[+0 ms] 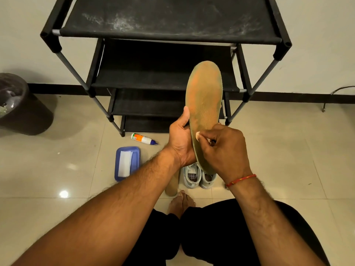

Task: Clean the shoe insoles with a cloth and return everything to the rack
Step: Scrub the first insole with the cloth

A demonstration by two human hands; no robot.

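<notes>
Gripping the tan insole [205, 104] by its left edge with the left hand [180, 139], upright, near the shoe rack [165, 31]. Pinching a white cloth [197, 135] against its lower part with the right hand [226, 150]. Beneath, on the floor: grey shoes [197, 177].

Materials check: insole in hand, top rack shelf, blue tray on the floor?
Insole: probably foam with a fabric face; matte, fine dotted weave, worn tan-orange.
Rack shelf: black fabric, matte, holds dust smears, stretched on grey tubes, seemingly metal.
Tray: likely plastic; smooth moulded rim, slight sheen.
</notes>
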